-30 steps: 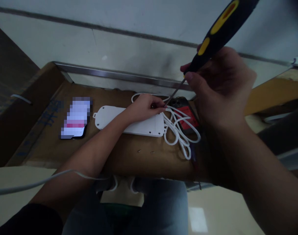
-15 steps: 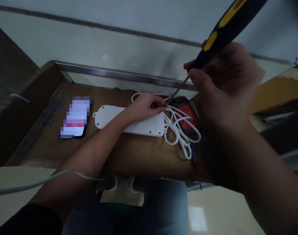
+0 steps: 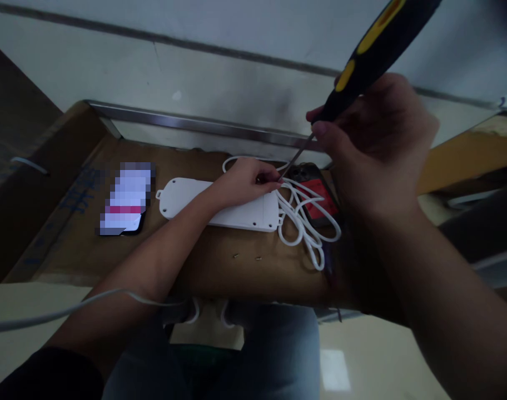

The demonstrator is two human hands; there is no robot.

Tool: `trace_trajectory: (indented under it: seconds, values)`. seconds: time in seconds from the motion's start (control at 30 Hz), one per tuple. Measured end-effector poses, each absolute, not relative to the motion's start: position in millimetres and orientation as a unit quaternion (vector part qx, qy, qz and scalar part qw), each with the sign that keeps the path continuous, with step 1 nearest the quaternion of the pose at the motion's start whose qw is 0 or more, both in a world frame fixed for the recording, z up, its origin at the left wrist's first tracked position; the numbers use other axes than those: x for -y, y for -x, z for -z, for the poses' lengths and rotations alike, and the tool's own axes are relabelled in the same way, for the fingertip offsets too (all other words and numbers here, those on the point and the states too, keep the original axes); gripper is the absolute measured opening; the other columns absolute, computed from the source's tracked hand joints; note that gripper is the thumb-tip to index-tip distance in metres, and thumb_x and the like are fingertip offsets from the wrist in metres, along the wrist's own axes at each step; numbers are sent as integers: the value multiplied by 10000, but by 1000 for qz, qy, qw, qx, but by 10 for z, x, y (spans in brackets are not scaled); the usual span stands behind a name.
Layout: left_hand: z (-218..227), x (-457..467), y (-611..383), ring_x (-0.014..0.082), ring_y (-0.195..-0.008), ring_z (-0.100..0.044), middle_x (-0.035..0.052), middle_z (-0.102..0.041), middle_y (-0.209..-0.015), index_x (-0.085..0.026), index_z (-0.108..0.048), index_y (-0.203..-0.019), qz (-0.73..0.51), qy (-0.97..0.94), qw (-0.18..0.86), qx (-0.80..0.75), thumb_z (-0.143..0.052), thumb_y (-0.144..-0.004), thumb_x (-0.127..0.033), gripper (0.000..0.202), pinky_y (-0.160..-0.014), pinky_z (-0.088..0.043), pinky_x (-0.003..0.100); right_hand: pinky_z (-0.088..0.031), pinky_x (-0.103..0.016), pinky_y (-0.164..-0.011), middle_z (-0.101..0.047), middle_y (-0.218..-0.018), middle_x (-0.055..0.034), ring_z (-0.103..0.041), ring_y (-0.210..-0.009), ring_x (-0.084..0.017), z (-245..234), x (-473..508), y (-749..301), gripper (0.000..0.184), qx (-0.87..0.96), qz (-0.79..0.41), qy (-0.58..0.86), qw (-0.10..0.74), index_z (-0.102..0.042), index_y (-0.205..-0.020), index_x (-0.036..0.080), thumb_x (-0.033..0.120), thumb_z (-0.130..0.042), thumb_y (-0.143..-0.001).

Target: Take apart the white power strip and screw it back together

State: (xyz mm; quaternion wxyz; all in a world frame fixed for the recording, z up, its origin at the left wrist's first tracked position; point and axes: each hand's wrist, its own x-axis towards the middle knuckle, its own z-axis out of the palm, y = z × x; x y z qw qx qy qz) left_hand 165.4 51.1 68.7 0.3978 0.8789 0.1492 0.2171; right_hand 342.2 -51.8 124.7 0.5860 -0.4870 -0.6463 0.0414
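Right hand grips screwdriver; left seemingly pins powerstrip.

The right hand grips a black-and-yellow screwdriver, its thin shaft slanting down to end just beside the left hand, which lies on a white power strip. At the strip's three o'clock, white cord loops over a dark device with a red patch. Two small screws lie at six o'clock, a pixel-blurred phone at nine, all on brown cardboard.
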Motion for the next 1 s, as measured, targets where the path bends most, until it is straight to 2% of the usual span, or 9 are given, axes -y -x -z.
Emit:
trace_trajectory:
  seconds: [0.13, 0.23, 0.33, 0.47, 0.57, 0.67, 0.77, 0.87, 1.0]
  values:
    - [-685, -514, -1651, 145, -757, -620, 42, -769, -821, -119, -801, -943, -215, -873, 410, -151, -693, -928, -307, 217, -736, -432, 281, -619, -239, -804, -703, -1033, 34, -708, -951, -74, -1282, 537, -3397, 420, 641, -43, 491, 588, -634, -1223, 269, 286, -817, -845]
    - [-684, -520, -1648, 145, -768, -631, 44, -774, -827, -121, -806, -939, -217, -870, 416, -152, -723, -920, -291, 190, -739, -426, 277, -564, -212, -744, -653, -949, 18, -653, -862, -50, -1297, 552, -3391, 315, 639, -19, 505, 580, -686, -1090, 225, 332, -831, -831]
    - [-690, -524, -1648, 135, -739, -617, 45, -765, -806, -114, -805, -924, -219, -873, 407, -155, -745, -917, -273, 170, -738, -421, 276, -532, -201, -698, -647, -935, 7, -612, -812, -36, -1288, 563, -3404, 298, 632, -19, 521, 573, -720, -1082, 225, 379, -816, -846]
    - [-690, -522, -1658, 133, -723, -617, 39, -752, -787, -120, -800, -912, -219, -877, 395, -165, -763, -913, -273, 157, -748, -426, 279, -567, -231, -762, -663, -968, 26, -664, -875, -58, -1281, 560, -3414, 347, 632, -25, 516, 578, -709, -1197, 293, 384, -784, -871]
    - [-671, -512, -1676, 130, -718, -616, 37, -746, -786, -119, -788, -904, -225, -875, 394, -172, -779, -909, -288, 169, -733, -424, 276, -559, -228, -755, -647, -934, 31, -702, -929, -79, -1292, 549, -3409, 336, 644, -31, 491, 585, -690, -1189, 296, 358, -780, -872]
    - [-649, -498, -1693, 129, -713, -613, 29, -734, -777, -128, -771, -889, -234, -874, 386, -180, -788, -898, -294, 167, -713, -420, 275, -543, -224, -763, -673, -994, 27, -707, -961, -74, -1305, 561, -3392, 333, 637, -40, 504, 581, -693, -1201, 298, 324, -773, -879]
    - [-645, -487, -1696, 129, -704, -611, 14, -714, -753, -142, -752, -869, -237, -875, 382, -179, -785, -896, -322, 185, -700, -423, 278, -514, -223, -721, -713, -1037, 23, -657, -874, -46, -1314, 591, -3370, 306, 612, -17, 555, 563, -736, -1133, 271, 400, -800, -862]
    - [-646, -485, -1695, 123, -689, -602, 5, -697, -730, -146, -742, -858, -238, -875, 382, -180, -796, -890, -345, 209, -686, -420, 275, -462, -199, -647, -707, -963, 22, -590, -778, -22, -1312, 596, -3368, 336, 601, -5, 577, 553, -756, -1058, 234, 481, -814, -838]
    - [-624, -496, -1709, 114, -651, -574, -7, -682, -699, -142, -734, -841, -241, -872, 384, -184, -813, -881, -344, 221, -668, -401, 271, -506, -189, -671, -626, -831, 55, -586, -734, -11, -1266, 523, -3413, 487, 610, -23, 535, 583, -668, -1086, 197, 458, -895, -743]
